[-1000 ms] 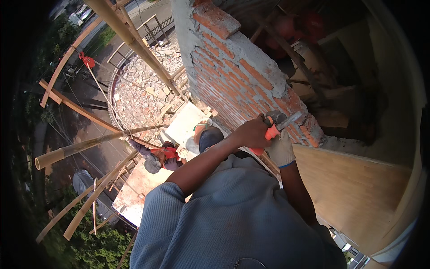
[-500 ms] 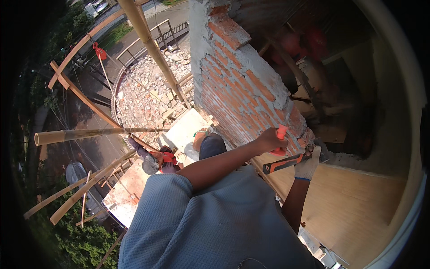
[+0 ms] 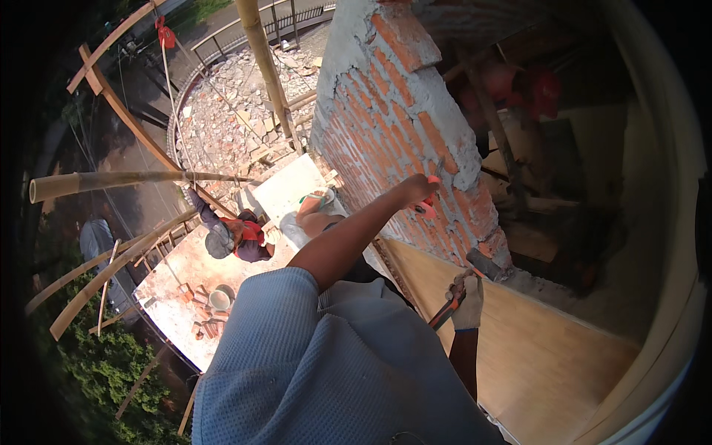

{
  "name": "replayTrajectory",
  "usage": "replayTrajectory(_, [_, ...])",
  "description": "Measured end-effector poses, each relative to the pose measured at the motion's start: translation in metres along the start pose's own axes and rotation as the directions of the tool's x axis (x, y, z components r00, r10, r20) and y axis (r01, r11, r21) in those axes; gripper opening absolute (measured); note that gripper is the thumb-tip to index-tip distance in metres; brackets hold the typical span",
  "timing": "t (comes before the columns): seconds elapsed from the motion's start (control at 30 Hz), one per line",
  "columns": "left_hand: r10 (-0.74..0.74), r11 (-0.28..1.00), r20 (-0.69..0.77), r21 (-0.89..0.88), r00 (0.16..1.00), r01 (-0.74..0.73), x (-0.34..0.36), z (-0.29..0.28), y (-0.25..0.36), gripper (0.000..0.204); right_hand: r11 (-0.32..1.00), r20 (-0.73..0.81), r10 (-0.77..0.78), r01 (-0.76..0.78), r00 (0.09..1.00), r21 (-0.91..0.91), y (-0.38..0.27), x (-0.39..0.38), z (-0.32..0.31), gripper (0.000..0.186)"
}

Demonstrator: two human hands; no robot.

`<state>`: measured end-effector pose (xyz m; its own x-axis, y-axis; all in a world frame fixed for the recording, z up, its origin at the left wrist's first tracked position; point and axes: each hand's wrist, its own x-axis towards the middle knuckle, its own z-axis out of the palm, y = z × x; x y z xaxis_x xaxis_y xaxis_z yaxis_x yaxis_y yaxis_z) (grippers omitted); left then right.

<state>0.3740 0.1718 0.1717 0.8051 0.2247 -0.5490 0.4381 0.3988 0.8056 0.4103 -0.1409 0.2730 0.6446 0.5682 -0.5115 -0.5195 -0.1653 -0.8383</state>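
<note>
My left hand (image 3: 417,191), bare, is closed around a chisel with a red-orange hand guard (image 3: 426,208), against the face of a broken brick wall (image 3: 400,141). The wall shows exposed red bricks and grey mortar, with a ragged edge. The chisel's tip is not clear to see. Lower and to the right, my right hand (image 3: 466,297) wears a pale knitted glove and grips a hammer by its orange and black handle. The hammer's grey head (image 3: 484,264) is near the wall's lower corner, apart from the chisel.
A co-worker in a red vest (image 3: 237,239) is below on the left, on a platform with loose bricks (image 3: 210,326) and a bucket (image 3: 220,299). Bamboo poles (image 3: 111,184) cross the left side. Rubble (image 3: 222,119) lies far below. A wooden panel (image 3: 549,334) borders the wall's base.
My left hand has moved up and left along the wall with the chisel. My right hand has drawn down and left with the hammer, away from the chisel. The view has shifted too.
</note>
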Motion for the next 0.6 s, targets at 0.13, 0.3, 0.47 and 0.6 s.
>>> replayTrajectory(0.13, [-0.03,0.911,0.144,-0.403,0.989,0.087,0.006,-0.014,-0.003,0.027,0.999,-0.059,0.037,-0.038,0.998,-0.025,-0.005,-0.01,0.012,0.023])
replayTrajectory(0.3, [0.133,0.764,0.315,-0.637,0.94,0.105,0.008,-0.026,-0.003,0.023,0.986,-0.086,0.031,-0.045,0.996,-0.159,-0.004,-0.008,0.031,0.022])
replayTrajectory(0.47, [0.061,0.735,0.252,-0.665,0.966,0.128,0.002,-0.022,0.011,0.019,0.948,-0.11,0.017,-0.051,0.994,-0.314,-0.015,-0.004,0.049,0.013])
replayTrajectory(0.6, [0.034,0.749,0.192,-0.655,0.981,0.102,-0.003,-0.025,0.018,0.018,0.861,-0.133,-0.025,-0.046,0.991,-0.507,-0.028,-0.001,0.056,0.01])
